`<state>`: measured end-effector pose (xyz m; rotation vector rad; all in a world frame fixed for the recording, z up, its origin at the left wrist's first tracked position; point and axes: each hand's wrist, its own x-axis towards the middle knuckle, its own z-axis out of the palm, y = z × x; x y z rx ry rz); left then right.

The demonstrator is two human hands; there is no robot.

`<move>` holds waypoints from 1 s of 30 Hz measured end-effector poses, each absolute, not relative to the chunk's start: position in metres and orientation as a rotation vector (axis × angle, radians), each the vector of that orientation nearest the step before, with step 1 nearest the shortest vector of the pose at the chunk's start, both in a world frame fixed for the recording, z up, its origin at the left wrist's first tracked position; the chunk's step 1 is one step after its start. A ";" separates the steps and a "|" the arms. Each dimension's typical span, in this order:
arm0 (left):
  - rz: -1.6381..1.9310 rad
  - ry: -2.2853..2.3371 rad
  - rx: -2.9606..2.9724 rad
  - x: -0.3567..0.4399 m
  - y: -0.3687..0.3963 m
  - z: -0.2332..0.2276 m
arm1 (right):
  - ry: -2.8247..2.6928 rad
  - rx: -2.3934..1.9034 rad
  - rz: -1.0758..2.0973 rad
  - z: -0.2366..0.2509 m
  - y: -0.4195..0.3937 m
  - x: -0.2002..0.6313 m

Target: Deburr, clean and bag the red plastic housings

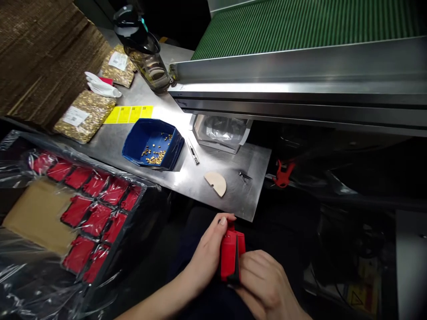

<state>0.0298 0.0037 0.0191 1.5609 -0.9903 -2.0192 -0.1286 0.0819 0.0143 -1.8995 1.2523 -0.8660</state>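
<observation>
While the red plastic piece [232,257] sits below the counter [200,178] edge, we grip it from both sides, left hand [208,253] and right hand [263,280] closed on it. Beyond that edge lie a half-round wooden piece [216,182] and a blue tray [151,144] of small brass bits.

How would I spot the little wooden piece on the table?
Start at the steel worktable below the green conveyor. Right of the blue tray of small gold bits, near the table's front edge, lies the wooden piece. It is the only pale, flat half-round there.
</observation>
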 end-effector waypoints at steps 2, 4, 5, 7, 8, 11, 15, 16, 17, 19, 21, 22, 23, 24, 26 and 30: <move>-1.964 -1.073 1.525 0.030 -0.003 0.020 | 1.251 -1.846 -0.888 0.009 0.083 -0.129; -1.947 -1.113 1.493 0.030 -0.008 0.021 | 1.230 -1.801 -0.881 0.009 0.084 -0.131; -1.946 -1.114 1.482 0.030 -0.009 0.022 | 1.218 -1.787 -0.873 0.010 0.085 -0.132; -1.933 -1.106 1.458 0.031 -0.008 0.022 | 1.207 -1.775 -0.857 0.012 0.088 -0.136; -1.933 -1.107 1.434 0.031 -0.007 0.022 | 1.204 -1.779 -0.857 0.012 0.089 -0.137; -1.997 -1.071 1.300 0.034 0.000 0.023 | 1.156 -1.880 -0.903 0.011 0.092 -0.143; -2.185 -0.666 1.136 0.037 0.007 0.028 | 1.093 -2.067 -0.979 0.009 0.093 -0.146; -2.217 -0.575 1.111 0.039 0.007 0.030 | 1.100 -2.083 -0.987 0.010 0.093 -0.146; -2.238 -0.518 1.094 0.040 0.007 0.032 | 1.108 -2.088 -0.992 0.010 0.094 -0.146; -2.260 -0.489 1.075 0.043 0.007 0.035 | 1.102 -2.095 -0.996 0.010 0.095 -0.144; -2.257 -0.528 1.039 0.046 0.006 0.036 | 1.093 -2.099 -1.008 0.011 0.095 -0.144; -2.256 -0.562 1.015 0.048 0.006 0.036 | 1.092 -2.099 -1.014 0.011 0.095 -0.144; -2.262 -0.596 0.991 0.049 0.006 0.036 | 1.092 -2.098 -1.021 0.011 0.095 -0.144; -2.272 -0.624 0.971 0.051 0.005 0.036 | 1.091 -2.098 -1.025 0.010 0.095 -0.143; -2.300 -0.679 0.958 0.053 0.005 0.035 | 1.085 -2.098 -1.022 0.009 0.095 -0.143; -2.254 -0.880 1.060 0.050 0.002 0.031 | 1.088 -2.108 -1.010 0.006 0.096 -0.142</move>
